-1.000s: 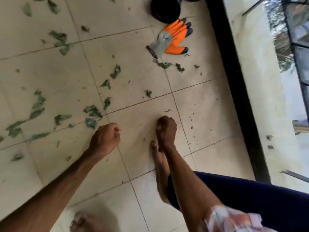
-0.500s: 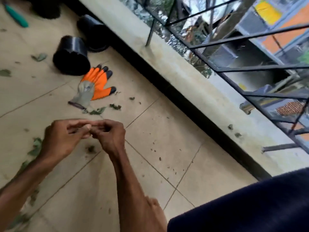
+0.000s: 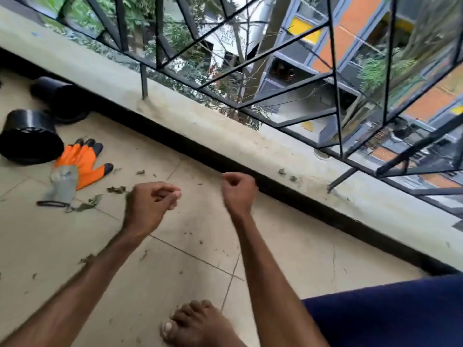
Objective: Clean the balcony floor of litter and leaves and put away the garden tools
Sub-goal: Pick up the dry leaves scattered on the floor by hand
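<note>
A home balcony: tiled floor [image 3: 288, 246], metal railing [image 3: 333, 78], plant pots [image 3: 28, 137], buildings beyond.

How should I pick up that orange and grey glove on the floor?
Pinch the orange and grey fabric glove by its grey cuff, coming from the near side. It lies flat, its cuff end pointing toward you, while its fingers lie close to the black plastic pot.

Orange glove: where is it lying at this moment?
In the head view the orange glove lies flat on the tiled floor at the left, just right of the black pot and left of the left hand, leaf scraps by its cuff.
</note>
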